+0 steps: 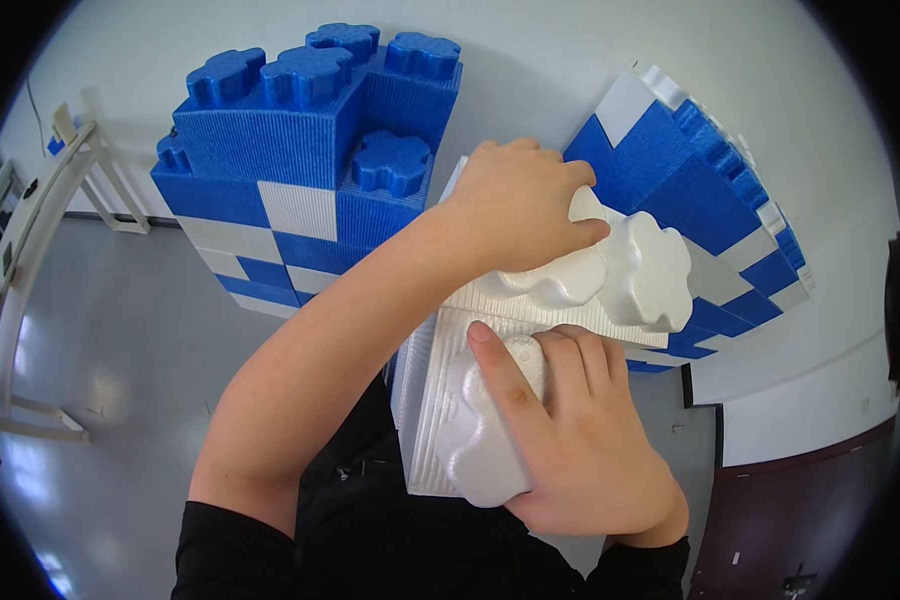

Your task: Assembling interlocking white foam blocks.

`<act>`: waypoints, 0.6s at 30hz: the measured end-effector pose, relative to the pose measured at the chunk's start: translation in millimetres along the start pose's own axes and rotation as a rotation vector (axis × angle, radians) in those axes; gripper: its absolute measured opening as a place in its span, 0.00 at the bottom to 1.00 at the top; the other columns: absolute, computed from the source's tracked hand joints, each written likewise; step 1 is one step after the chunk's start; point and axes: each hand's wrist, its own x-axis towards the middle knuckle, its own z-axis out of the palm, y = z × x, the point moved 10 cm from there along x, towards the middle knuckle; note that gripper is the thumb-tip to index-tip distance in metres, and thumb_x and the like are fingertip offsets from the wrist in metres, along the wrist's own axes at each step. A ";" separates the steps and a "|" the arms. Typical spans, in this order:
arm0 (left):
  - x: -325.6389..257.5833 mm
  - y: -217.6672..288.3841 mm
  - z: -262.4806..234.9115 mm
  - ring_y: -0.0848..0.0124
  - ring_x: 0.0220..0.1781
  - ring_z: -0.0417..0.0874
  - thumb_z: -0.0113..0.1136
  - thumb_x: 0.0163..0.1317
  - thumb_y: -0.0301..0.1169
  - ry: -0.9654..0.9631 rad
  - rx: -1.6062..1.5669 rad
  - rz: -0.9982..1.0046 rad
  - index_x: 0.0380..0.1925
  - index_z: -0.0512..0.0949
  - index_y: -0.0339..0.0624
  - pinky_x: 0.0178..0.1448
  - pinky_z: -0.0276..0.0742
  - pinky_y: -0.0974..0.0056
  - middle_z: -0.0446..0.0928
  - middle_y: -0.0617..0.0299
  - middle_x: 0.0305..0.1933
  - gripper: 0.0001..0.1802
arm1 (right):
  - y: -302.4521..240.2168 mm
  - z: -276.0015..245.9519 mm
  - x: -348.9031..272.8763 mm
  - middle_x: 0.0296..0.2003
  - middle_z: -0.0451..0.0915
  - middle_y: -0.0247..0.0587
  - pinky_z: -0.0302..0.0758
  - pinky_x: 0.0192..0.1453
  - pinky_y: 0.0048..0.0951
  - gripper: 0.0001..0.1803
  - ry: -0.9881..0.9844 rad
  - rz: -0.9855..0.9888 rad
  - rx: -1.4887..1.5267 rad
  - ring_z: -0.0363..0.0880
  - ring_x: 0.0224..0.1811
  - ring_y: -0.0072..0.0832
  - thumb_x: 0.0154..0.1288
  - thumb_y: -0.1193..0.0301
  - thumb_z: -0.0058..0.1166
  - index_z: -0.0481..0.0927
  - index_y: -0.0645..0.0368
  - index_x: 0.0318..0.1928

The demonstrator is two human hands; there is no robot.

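Note:
Two large white foam building blocks with ribbed sides and rounded, flower-shaped studs are in front of me, meeting at a seam. My left hand (518,205) reaches across to the farther white block (648,268), its fingers curled over the far side of a stud and its thumb on top. On the nearer white block (425,455), close to my body, my right hand (592,430) is wrapped round the stud. That hand's index finger lies along the stud's top. The undersides of both blocks are hidden.
Behind on the left rises a stack of blue and white blocks (300,215) topped with blue studs. Another blue and white stack (690,200) leans into view at the right. A white table (32,225) stands far left, and a dark red door (800,510) lower right.

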 end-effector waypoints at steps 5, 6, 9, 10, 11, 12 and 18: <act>-3.3 0.1 -0.1 0.53 0.60 0.85 0.64 0.67 0.59 0.019 0.005 0.000 0.60 0.86 0.49 0.62 0.81 0.50 0.89 0.53 0.54 0.32 | 6.8 6.7 1.3 0.52 0.71 0.60 0.64 0.62 0.54 0.68 -0.020 -0.004 0.054 0.71 0.57 0.52 0.36 0.68 0.81 0.60 0.60 0.82; -3.7 -0.3 -1.1 0.53 0.59 0.86 0.64 0.67 0.58 0.030 0.004 0.002 0.60 0.86 0.49 0.62 0.81 0.50 0.89 0.53 0.54 0.32 | 9.3 8.8 -0.6 0.52 0.71 0.59 0.64 0.62 0.54 0.69 0.003 -0.009 0.060 0.71 0.57 0.52 0.36 0.68 0.82 0.59 0.60 0.83; -2.9 0.8 1.4 0.53 0.59 0.86 0.65 0.67 0.58 0.016 0.039 -0.002 0.60 0.86 0.49 0.62 0.80 0.50 0.89 0.53 0.54 0.31 | 8.2 18.1 -2.2 0.51 0.71 0.58 0.65 0.62 0.54 0.70 0.018 -0.014 0.032 0.71 0.56 0.52 0.36 0.66 0.82 0.58 0.59 0.83; -2.8 4.8 1.3 0.53 0.59 0.86 0.65 0.67 0.58 0.012 0.044 0.005 0.60 0.86 0.49 0.62 0.80 0.50 0.89 0.53 0.54 0.31 | 6.0 20.1 -5.5 0.51 0.71 0.58 0.65 0.61 0.54 0.70 0.021 -0.009 0.001 0.71 0.56 0.52 0.36 0.66 0.82 0.58 0.59 0.83; -4.0 6.8 -1.1 0.53 0.59 0.86 0.65 0.67 0.58 0.021 0.037 0.008 0.60 0.86 0.49 0.62 0.80 0.50 0.89 0.53 0.55 0.31 | 5.8 20.0 -6.6 0.51 0.71 0.58 0.65 0.61 0.54 0.70 0.029 -0.005 0.002 0.71 0.56 0.52 0.36 0.66 0.82 0.58 0.59 0.83; -4.7 9.5 -3.3 0.53 0.59 0.86 0.65 0.67 0.57 0.030 0.031 0.012 0.59 0.86 0.49 0.63 0.80 0.50 0.88 0.53 0.55 0.30 | 5.4 19.4 -6.6 0.50 0.70 0.58 0.65 0.62 0.54 0.70 0.033 -0.014 0.015 0.71 0.56 0.52 0.36 0.65 0.82 0.58 0.60 0.83; -4.5 5.4 -2.0 0.53 0.60 0.85 0.65 0.67 0.56 -0.001 0.068 -0.018 0.59 0.86 0.48 0.64 0.79 0.51 0.88 0.53 0.55 0.29 | 15.1 29.2 -5.6 0.50 0.70 0.58 0.65 0.63 0.55 0.69 0.028 -0.029 0.045 0.71 0.57 0.52 0.38 0.65 0.81 0.57 0.61 0.83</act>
